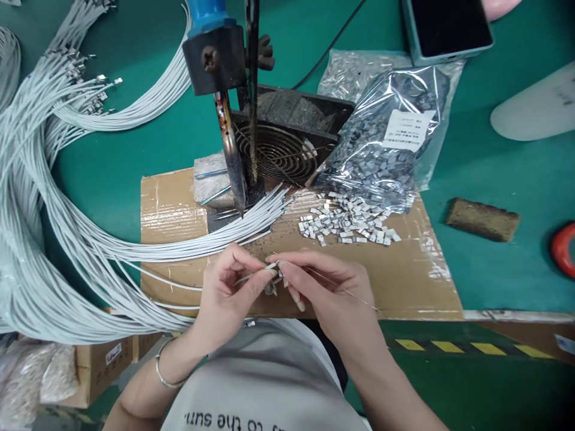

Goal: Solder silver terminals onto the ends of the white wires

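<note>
Over the front of the cardboard sheet (404, 287), my left hand (227, 290) pinches a white wire (271, 265) between thumb and forefinger near its end. My right hand (339, 287) meets it there, its thumb and forefinger closed on a small metal terminal (279, 264) at the wire's tip, partly hidden by the fingers. A thin solder wire (359, 297) runs out across the right palm. Just beyond my hands lies a bundle of white wires (179, 250), its ends fanned out. A pile of small metal terminals (350, 222) lies to the right.
A soldering iron (230, 149) hangs tip-down on a stand, before a black fan (278, 146). Behind the terminals lie a plastic bag of metal parts (381, 161) and a phone (449, 30). A brown sponge block (483, 219) and a white bottle (534, 102) are at right.
</note>
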Tool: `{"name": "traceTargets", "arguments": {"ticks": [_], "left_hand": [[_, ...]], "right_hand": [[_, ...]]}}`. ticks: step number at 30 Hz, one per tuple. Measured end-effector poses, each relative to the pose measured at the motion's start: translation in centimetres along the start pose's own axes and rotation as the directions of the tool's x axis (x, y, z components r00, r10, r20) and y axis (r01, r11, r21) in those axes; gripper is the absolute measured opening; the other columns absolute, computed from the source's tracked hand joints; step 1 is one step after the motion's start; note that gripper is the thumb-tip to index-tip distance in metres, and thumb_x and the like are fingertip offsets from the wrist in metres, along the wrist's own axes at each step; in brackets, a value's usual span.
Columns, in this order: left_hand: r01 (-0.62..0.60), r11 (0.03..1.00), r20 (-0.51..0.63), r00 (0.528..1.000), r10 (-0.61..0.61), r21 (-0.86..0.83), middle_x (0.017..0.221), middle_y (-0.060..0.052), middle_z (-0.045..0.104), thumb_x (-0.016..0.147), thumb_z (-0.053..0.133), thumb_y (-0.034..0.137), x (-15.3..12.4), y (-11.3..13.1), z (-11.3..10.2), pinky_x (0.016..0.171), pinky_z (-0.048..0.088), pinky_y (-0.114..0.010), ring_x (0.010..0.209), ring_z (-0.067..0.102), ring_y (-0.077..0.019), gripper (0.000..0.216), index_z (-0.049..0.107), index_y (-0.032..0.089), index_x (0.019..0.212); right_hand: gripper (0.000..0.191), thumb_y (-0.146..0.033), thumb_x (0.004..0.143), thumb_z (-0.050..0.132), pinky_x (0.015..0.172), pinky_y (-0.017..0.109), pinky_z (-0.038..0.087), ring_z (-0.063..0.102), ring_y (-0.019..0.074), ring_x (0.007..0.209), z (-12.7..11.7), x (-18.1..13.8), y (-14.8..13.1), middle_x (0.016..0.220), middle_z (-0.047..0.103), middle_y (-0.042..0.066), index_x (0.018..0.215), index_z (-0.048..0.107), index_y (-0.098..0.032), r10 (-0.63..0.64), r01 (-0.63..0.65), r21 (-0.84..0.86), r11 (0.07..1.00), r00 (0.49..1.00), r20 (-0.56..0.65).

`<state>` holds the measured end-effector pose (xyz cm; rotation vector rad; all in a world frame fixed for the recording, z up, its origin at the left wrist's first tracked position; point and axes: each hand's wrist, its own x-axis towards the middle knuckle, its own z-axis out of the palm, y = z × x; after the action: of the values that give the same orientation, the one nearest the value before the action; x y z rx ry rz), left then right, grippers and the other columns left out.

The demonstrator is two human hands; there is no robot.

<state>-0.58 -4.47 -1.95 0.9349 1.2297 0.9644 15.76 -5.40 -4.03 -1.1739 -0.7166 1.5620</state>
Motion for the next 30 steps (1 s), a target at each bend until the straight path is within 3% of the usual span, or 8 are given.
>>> {"name": "traceTargets", "arguments": {"ticks": [3,9,17,21,25,30], "left_hand": [[-0.019,0.999,-0.007,1.0,0.019,0.037,0.068,0.003,0.067,0.091,0.087,0.019,-0.1,0.0,0.1,0.057,0.046,-0.017,0.059,0.058,-0.0082,0.021,0.069,0.018,0.081],[0.042,0.999,0.021,0.999,-0.042,-0.016,0.067,0.002,0.069,0.095,0.087,0.026,-0.3,-0.2,-0.4,0.059,0.046,-0.019,0.059,0.06,-0.0087,0.023,0.069,0.018,0.083],[0.063,0.993,0.02,0.998,-0.062,-0.095,0.067,0.001,0.07,0.094,0.089,0.038,-0.4,-0.7,-0.8,0.058,0.045,-0.02,0.058,0.057,-0.0091,0.029,0.071,0.017,0.086],[0.063,0.994,0.024,0.998,-0.061,-0.093,0.068,0.001,0.07,0.094,0.089,0.038,-0.4,-0.6,-0.7,0.058,0.046,-0.02,0.058,0.057,-0.0093,0.029,0.07,0.018,0.085],[0.05,0.994,0.037,0.998,-0.047,-0.102,0.067,0.002,0.07,0.095,0.088,0.036,-0.4,-0.4,-0.6,0.057,0.049,-0.019,0.057,0.058,-0.0087,0.027,0.07,0.019,0.085],[0.05,0.997,0.023,0.999,-0.049,-0.06,0.067,0.002,0.07,0.092,0.09,0.039,-0.3,-0.1,-0.3,0.057,0.053,-0.02,0.057,0.061,-0.0101,0.03,0.07,0.019,0.084]], "right_hand": [[0.01,-0.025,0.093,0.084,0.047,0.021,0.043,0.05,0.0084,0.048,-0.1,0.0,-0.2,0.062,0.068,-0.002,0.09,0.092,-0.029,-0.028,0.028,-0.049,0.998,1.0,0.004],[0.009,-0.025,0.093,0.084,0.045,0.023,0.046,0.053,0.0106,0.049,-0.6,0.3,-0.3,0.072,0.076,0.001,0.094,0.092,-0.028,-0.137,0.123,-0.11,0.986,0.982,-0.13],[0.007,-0.029,0.092,0.086,0.046,0.022,0.045,0.052,0.0091,0.047,-0.1,0.1,-0.4,0.061,0.067,-0.002,0.095,0.092,-0.03,-0.001,0.002,-0.037,0.999,0.999,0.032],[0.007,-0.027,0.091,0.086,0.045,0.02,0.043,0.051,0.0079,0.047,0.5,0.0,-0.5,0.063,0.068,-0.002,0.092,0.092,-0.031,-0.04,0.039,0.007,0.999,0.999,0.034],[0.004,-0.027,0.086,0.089,0.043,0.02,0.044,0.05,0.0083,0.046,0.5,0.0,-1.0,0.06,0.067,-0.002,0.088,0.092,-0.028,-0.012,0.013,-0.038,0.999,1.0,0.022],[0.003,-0.027,0.088,0.089,0.042,0.018,0.045,0.052,0.007,0.044,0.2,0.0,-0.7,0.061,0.069,-0.002,0.088,0.092,-0.029,0.048,-0.051,0.045,0.998,0.997,0.052]]}}
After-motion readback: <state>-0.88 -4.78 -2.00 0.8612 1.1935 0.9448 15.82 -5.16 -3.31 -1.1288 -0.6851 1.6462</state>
